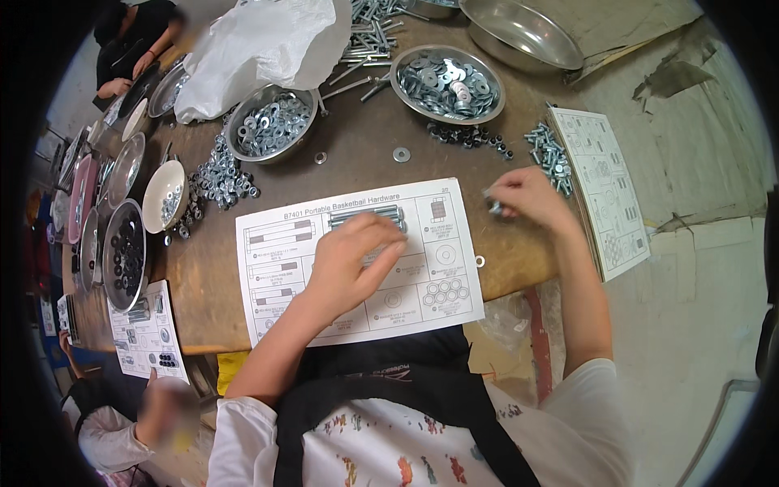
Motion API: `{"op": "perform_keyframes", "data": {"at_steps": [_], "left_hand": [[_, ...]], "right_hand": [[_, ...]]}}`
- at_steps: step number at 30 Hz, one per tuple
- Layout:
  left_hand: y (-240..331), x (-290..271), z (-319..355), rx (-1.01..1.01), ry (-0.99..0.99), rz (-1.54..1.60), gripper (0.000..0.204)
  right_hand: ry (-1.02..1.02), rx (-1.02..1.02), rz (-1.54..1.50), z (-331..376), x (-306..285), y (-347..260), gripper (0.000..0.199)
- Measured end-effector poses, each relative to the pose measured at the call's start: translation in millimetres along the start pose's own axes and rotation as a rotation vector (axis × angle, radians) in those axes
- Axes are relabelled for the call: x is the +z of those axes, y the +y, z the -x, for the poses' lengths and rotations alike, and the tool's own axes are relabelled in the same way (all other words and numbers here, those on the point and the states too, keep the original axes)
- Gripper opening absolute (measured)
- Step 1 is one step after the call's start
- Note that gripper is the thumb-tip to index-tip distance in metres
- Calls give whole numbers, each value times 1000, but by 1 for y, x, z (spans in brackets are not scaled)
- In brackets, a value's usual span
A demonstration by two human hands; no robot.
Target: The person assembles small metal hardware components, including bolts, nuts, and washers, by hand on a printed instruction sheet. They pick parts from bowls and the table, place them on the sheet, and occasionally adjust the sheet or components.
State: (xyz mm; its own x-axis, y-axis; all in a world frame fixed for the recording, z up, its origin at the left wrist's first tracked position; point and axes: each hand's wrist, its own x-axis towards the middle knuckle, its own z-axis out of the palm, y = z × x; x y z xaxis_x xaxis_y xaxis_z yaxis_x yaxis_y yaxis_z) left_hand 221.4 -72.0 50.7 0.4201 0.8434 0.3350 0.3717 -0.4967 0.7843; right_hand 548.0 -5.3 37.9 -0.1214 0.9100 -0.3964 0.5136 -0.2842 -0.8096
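My left hand is over the upper middle of a printed hardware sheet, with thumb and fingers apart. Beneath its fingers several long silver bolts lie side by side on the paper; the hand partly hides them. To the right of the sheet, my right hand is closed in a pinch on a small metal piece, which looks like a short bolt. Just beyond that hand is a pile of short silver bolts. The sheet carries outline drawings of bolts, washers and nuts.
Steel bowls of washers and large flat washers stand farther back. Long bolts are heaped behind them beside a white plastic bag. Loose nuts lie left. A second sheet stands right. Two people work at the left.
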Motion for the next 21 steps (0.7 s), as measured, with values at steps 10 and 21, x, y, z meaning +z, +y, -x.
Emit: {"op": "perform_keyframes", "data": {"at_steps": [10, 21], "left_hand": [[-31, 42, -38, 53, -67, -330, 25], [-34, 80, -42, 100, -11, -441, 20]], "right_hand": [[469, -484, 71, 4, 106, 4, 16], [614, -495, 375, -4, 95, 5, 18]]}}
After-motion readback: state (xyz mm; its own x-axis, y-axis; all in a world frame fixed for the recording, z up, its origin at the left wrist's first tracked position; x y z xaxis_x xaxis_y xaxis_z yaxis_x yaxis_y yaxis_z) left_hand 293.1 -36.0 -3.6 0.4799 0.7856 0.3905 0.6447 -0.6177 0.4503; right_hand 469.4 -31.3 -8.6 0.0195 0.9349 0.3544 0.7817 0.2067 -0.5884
